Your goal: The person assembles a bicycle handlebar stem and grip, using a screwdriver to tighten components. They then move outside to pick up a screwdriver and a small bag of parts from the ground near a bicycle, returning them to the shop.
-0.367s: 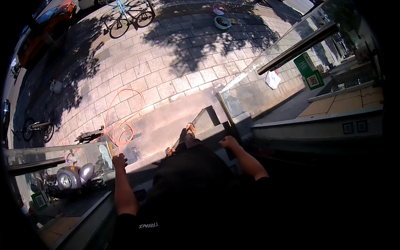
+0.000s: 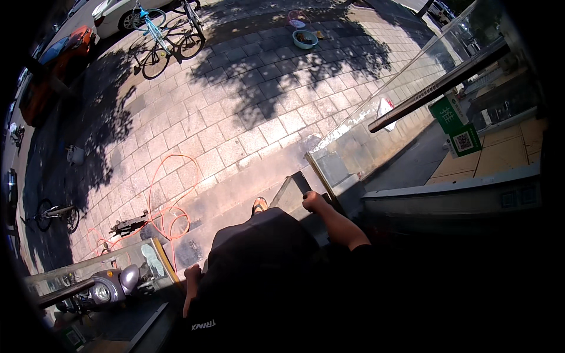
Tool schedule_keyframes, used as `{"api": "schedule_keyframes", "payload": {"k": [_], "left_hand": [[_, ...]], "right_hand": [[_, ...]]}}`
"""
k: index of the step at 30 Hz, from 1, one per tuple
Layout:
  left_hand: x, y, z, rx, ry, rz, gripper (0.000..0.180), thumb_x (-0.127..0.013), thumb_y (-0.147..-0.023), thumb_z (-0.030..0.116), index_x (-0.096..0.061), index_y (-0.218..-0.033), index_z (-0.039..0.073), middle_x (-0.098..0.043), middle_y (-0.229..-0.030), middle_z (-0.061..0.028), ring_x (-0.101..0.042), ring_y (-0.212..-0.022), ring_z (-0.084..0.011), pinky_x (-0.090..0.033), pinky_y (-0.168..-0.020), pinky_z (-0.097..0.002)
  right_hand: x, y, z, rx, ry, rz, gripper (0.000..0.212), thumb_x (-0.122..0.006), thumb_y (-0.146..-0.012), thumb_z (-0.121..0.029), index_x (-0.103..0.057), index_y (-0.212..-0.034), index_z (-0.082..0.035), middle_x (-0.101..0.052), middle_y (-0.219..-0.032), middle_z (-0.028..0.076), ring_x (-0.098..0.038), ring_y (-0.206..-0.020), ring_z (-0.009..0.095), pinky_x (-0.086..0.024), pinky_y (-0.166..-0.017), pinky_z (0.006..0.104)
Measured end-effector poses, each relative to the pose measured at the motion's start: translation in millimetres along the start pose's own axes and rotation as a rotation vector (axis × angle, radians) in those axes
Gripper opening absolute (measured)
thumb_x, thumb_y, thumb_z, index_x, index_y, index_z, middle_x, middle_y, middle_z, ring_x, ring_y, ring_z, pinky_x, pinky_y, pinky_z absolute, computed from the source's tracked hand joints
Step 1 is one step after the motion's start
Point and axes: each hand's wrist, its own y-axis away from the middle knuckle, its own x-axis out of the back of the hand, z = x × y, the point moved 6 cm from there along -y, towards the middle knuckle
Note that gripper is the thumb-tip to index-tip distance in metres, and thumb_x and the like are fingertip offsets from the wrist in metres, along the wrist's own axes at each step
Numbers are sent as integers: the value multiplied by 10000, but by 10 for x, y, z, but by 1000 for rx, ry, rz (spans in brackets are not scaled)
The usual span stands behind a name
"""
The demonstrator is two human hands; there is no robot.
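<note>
My right hand (image 2: 313, 202) is curled into a fist in front of my body, close to the edge of the right glass door (image 2: 329, 167). I see nothing in its fingers. Low on the left, my left hand (image 2: 193, 273) is also closed and shows nothing held, beside the edge of the left glass door (image 2: 168, 265). Between the two doors, my sandalled foot (image 2: 259, 205) stands forward on the stone step (image 2: 232, 187). Dark clothing hides most of my legs.
An orange hose (image 2: 176, 220) lies looped on the paving, near a dark metal object (image 2: 129, 223). Behind the left glass stands a scooter (image 2: 106, 288). Farther out are a blue bicycle (image 2: 154, 32), a basin (image 2: 305, 39) and parked cars. Dark door handles (image 2: 438, 85) project on both sides.
My left hand has swung back toward my body. My right hand has moved slightly forward and left. The view has shifted, and one foot shows now where two did.
</note>
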Motion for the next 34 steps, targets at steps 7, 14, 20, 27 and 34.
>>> {"api": "schedule_keyframes", "payload": {"k": [7,14,20,27,34], "left_hand": [[218,-425,527,360,777,-41,279,-734,-875,318,-699,-922,46,-732,-897,-135,-712,-825,-320,-555,-703,-463],[1594,-1536,680,455,1087,76,250,-689,-927,260,-688,-968,13,-703,-855,-128,-679,-717,-276,-517,-583,-440],[2938,-3371,909,309,1219,206,239,-636,-977,207,-665,-1139,34,-684,-910,-89,-632,-644,-191,-485,-494,-364],[3336,-4206,1197,358,1121,118,437,-649,-978,207,-586,-1370,24,-704,-985,-110,-668,-692,-221,-525,-542,-390],[3342,-5113,1107,376,1024,116,311,-714,-940,193,-663,-1132,-47,-689,-848,-133,-670,-617,-258,-541,-504,-434]], "right_hand": [[489,-1197,-43,182,-21,279,289,-606,-770,-212,-747,-924,-11,-713,-869,298,-727,-822,455,-592,-731,495],[1012,-1518,-384,-55,-166,67,363,-577,-766,-169,-753,-1036,0,-710,-1033,305,-708,-1032,441,-573,-910,456],[126,-2765,588,-211,115,-105,368,-631,-753,-261,-790,-986,-25,-729,-1090,268,-712,-1092,382,-573,-912,444],[670,-3515,-21,-279,-110,-96,470,-706,-780,-368,-777,-1114,-46,-741,-1180,219,-711,-1095,374,-545,-974,448],[1454,-4426,-639,-163,-125,42,444,-653,-858,-320,-757,-1194,-49,-721,-1228,225,-682,-1187,364,-528,-1040,426]]}}
